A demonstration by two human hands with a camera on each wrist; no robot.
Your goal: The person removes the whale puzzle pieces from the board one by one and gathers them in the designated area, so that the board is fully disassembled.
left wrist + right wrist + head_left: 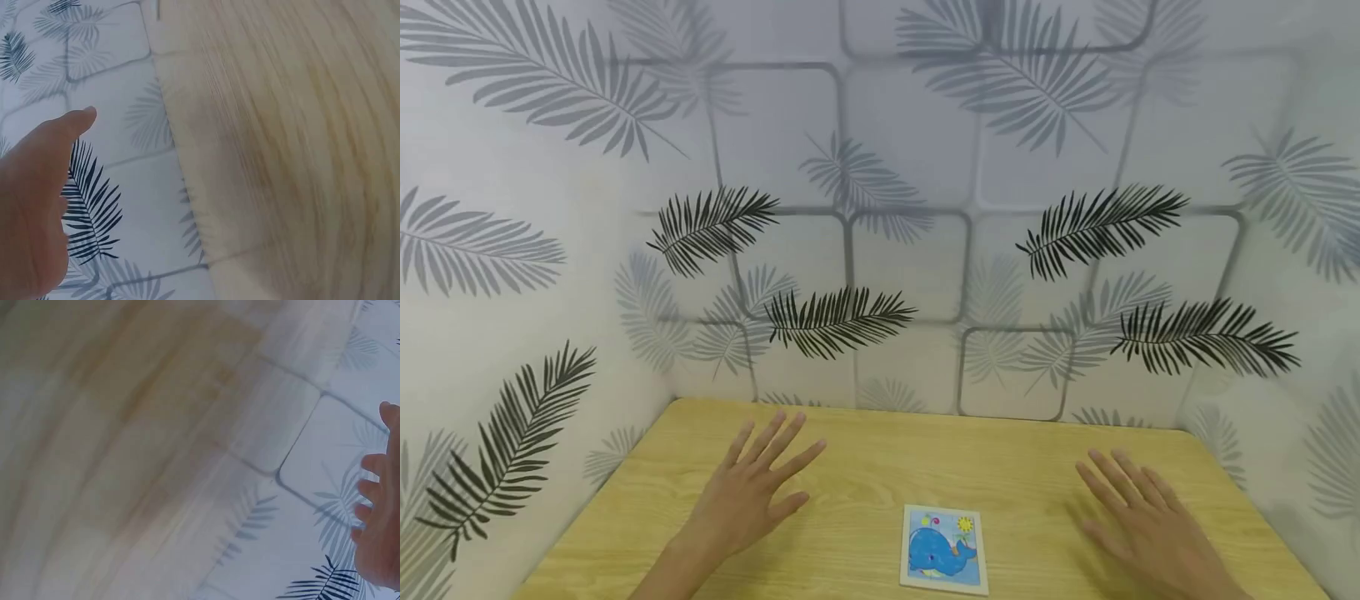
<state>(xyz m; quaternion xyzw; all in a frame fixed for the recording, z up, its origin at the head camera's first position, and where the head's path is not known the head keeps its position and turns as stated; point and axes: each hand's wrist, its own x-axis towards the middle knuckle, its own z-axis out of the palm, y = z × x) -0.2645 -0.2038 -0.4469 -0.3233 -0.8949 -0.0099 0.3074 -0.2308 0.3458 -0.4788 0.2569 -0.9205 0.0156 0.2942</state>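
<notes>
Picture (944,546) on table (850,467) shows a blue whale (934,553).

"What lies on the wooden table (1000,475)?"
"A whale picture (942,552) — near side, between the left hand (751,496) and the right hand (1153,529), both apart from it, fingers extended."
"And far?"
"A pale, leaf-patterned wall (910,267)."
</notes>
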